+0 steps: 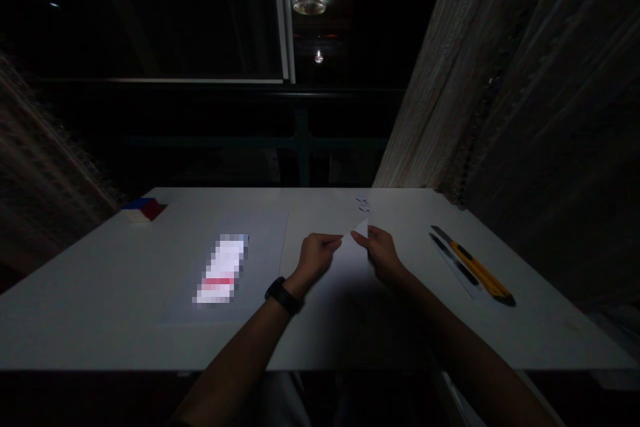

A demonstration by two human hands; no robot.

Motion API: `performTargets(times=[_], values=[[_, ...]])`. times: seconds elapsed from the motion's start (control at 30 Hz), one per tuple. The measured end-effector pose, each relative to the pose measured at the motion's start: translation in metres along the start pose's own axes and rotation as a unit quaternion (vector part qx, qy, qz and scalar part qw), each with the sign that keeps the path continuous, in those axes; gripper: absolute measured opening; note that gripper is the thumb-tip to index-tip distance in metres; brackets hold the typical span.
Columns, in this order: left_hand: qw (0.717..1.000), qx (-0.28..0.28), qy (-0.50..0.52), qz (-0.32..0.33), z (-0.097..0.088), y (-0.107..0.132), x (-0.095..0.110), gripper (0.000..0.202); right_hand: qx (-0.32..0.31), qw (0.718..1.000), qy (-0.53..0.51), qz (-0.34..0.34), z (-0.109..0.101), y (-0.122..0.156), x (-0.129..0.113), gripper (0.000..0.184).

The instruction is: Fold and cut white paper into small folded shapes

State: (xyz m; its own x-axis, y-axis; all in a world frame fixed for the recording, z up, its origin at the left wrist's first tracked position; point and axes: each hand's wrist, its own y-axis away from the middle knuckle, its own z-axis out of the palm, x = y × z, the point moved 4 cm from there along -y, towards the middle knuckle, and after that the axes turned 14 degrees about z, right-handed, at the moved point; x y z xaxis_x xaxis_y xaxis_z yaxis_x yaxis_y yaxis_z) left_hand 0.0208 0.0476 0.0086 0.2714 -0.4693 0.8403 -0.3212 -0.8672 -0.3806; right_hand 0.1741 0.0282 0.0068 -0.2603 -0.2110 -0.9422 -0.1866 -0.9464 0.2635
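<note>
A sheet of white paper (354, 257), its top corner folded to a point, is held between my two hands above the white table. My left hand (317, 257), with a dark watch (283, 295) on its wrist, pinches the paper's left edge. On the opposite edge, my right hand (383, 252) grips the paper near its pointed top, the thumb lying on the front. The lower part of the sheet lies in shadow, so its bottom edge is hard to make out.
A lit phone (223, 270), its screen blurred, rests on a paper sheet (175, 310) at left. Further left sits a small coloured block (143, 209). A yellow cutter (475, 265) and a black pen (454, 259) lie at right. Curtains (425, 80) flank the table (100, 320).
</note>
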Motion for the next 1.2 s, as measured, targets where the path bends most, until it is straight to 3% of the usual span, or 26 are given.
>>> performTargets(times=[0.2, 0.77, 0.93, 1.2], values=[[0.999, 0.039, -0.034, 0.000, -0.0059, 0.0000, -0.0009, 0.024, -0.040, 0.997, 0.044, 0.043, 0.0022, -0.0020, 0.0044, 0.052], [0.998, 0.018, -0.044, 0.033, -0.0037, 0.0009, -0.0012, 0.026, -0.037, 0.996, 0.047, 0.067, 0.0039, 0.0012, 0.0033, 0.048], [0.999, 0.014, -0.048, 0.006, -0.0035, -0.0005, -0.0012, 0.026, -0.032, 0.998, 0.033, 0.039, 0.0011, -0.0018, 0.0027, 0.048], [0.999, 0.012, -0.008, 0.031, -0.0020, -0.0007, 0.0049, 0.031, -0.046, 0.998, 0.009, 0.030, 0.0014, -0.0038, 0.0047, 0.054]])
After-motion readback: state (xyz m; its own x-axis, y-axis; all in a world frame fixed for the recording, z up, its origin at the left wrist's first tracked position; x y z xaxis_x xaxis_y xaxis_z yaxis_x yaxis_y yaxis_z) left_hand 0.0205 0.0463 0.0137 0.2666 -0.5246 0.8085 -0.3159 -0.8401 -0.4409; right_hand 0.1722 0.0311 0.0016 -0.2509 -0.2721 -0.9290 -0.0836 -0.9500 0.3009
